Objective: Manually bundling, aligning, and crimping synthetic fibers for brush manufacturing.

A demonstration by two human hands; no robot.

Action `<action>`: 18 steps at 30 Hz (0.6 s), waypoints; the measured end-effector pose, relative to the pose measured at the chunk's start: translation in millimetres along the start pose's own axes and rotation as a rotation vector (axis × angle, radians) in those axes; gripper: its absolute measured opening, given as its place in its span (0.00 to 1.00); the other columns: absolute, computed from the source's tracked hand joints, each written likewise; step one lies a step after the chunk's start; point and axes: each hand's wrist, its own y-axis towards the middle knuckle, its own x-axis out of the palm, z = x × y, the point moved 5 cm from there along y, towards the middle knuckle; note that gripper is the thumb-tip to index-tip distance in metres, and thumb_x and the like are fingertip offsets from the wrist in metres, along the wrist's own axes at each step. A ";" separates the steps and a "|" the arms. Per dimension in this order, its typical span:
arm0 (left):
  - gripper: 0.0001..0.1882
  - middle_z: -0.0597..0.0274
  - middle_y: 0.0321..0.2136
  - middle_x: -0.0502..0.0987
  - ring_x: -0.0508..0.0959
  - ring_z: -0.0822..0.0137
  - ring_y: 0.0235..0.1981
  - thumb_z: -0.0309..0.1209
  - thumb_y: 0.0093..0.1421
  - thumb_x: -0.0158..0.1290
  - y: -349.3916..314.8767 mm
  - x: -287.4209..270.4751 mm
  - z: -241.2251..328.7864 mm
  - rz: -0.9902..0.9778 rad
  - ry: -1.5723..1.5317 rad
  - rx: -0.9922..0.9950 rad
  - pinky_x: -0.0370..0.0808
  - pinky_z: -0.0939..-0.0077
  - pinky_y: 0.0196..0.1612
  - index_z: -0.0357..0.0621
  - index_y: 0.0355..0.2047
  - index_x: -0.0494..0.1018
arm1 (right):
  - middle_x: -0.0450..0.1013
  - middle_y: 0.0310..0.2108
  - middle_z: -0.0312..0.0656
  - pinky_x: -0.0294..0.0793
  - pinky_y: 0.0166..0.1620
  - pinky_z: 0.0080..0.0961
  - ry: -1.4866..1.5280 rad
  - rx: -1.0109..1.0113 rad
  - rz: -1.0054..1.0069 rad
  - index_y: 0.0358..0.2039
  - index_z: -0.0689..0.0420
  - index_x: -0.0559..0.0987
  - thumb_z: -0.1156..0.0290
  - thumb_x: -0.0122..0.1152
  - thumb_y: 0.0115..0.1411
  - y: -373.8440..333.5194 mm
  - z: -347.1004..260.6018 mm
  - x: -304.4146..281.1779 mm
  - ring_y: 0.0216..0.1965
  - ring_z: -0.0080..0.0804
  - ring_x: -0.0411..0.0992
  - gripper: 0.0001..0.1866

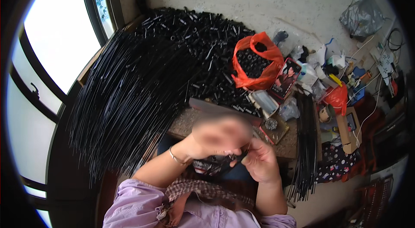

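My left hand (216, 137), with a bangle on its wrist, is raised over my lap at the near edge of the workbench (181, 121). A blur covers most of it; the fingertips that show are curled in toward my right hand (262, 161). Thumb and fingers of the right hand are pinched together, close beside the left fingertips. What the two hands hold is too small or hidden to make out. Just beyond them lies a dark flat metal plate (205, 106). Left of the hands, a large bundle of thin black rods (125, 98) hangs over the bench edge.
Small black tubular parts (203, 33) are heaped at the back. An orange plastic bag (242, 82) contains small dark rings. A phone (286, 77) leans beside it. More black rods (305, 141) hang at right, near a cluttered cardboard box (346, 135). Windows (56, 33) line the left.
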 end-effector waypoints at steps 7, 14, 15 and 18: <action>0.07 0.60 0.24 0.63 0.65 0.67 0.26 0.23 0.36 0.53 -31.5 24.6 22.6 0.587 1.109 0.603 0.63 0.76 0.33 0.40 0.18 0.66 | 0.66 0.30 0.39 0.64 0.35 0.15 -0.114 -0.187 0.198 0.34 0.65 0.67 0.76 0.50 0.47 -9.1 -6.0 1.9 0.30 0.22 0.65 0.12; 0.06 0.59 0.26 0.65 0.66 0.71 0.29 0.20 0.41 0.51 -38.4 23.2 4.2 0.597 0.590 0.445 0.64 0.82 0.32 0.36 0.22 0.67 | 0.67 0.30 0.38 0.61 0.38 0.14 -0.035 -0.270 0.334 0.34 0.66 0.67 0.80 0.51 0.45 -18.6 6.3 11.1 0.31 0.20 0.64 0.13; 0.05 0.59 0.27 0.66 0.66 0.71 0.29 0.20 0.42 0.50 -37.3 26.5 6.4 0.574 0.626 0.409 0.64 0.83 0.32 0.35 0.22 0.67 | 0.67 0.30 0.39 0.61 0.39 0.14 -0.047 -0.294 0.372 0.34 0.66 0.67 0.81 0.51 0.45 -21.6 7.0 9.9 0.31 0.20 0.64 0.13; 0.03 0.59 0.27 0.66 0.66 0.72 0.29 0.20 0.44 0.48 -39.1 27.2 5.2 0.552 0.550 0.326 0.64 0.83 0.32 0.34 0.22 0.66 | 0.67 0.30 0.39 0.61 0.39 0.14 -0.023 -0.268 0.337 0.34 0.65 0.67 0.80 0.51 0.45 -23.3 8.5 11.9 0.32 0.20 0.64 0.12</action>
